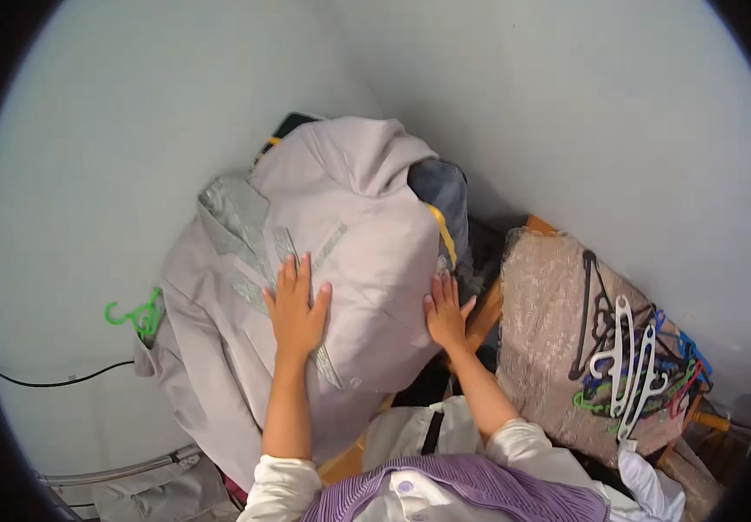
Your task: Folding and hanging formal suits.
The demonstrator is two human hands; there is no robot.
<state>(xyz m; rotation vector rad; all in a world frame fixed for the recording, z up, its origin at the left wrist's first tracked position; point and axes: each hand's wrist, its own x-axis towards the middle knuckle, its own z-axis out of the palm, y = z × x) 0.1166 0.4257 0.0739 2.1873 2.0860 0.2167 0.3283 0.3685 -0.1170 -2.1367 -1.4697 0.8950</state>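
Note:
A light pinkish-grey hooded garment with silvery strips [375,261] lies spread over a pile before me. My left hand [296,313] rests flat on its middle, across the silvery strips, fingers apart. My right hand [446,313] lies on the garment's right edge, fingers spread, close to a yellow strip [442,231] and a dark blue-grey cloth [444,189] that show from beneath. A green hanger [144,316] sticks out at the garment's left edge. Something black with yellow [287,130] shows behind its top.
To the right, a beige patterned cloth [535,339] covers a wooden-framed surface bearing several hangers, with white hangers [623,359] on top. A metal tube [121,471] and grey fabric [160,492] are at lower left. A black cable [62,383] runs along the left wall.

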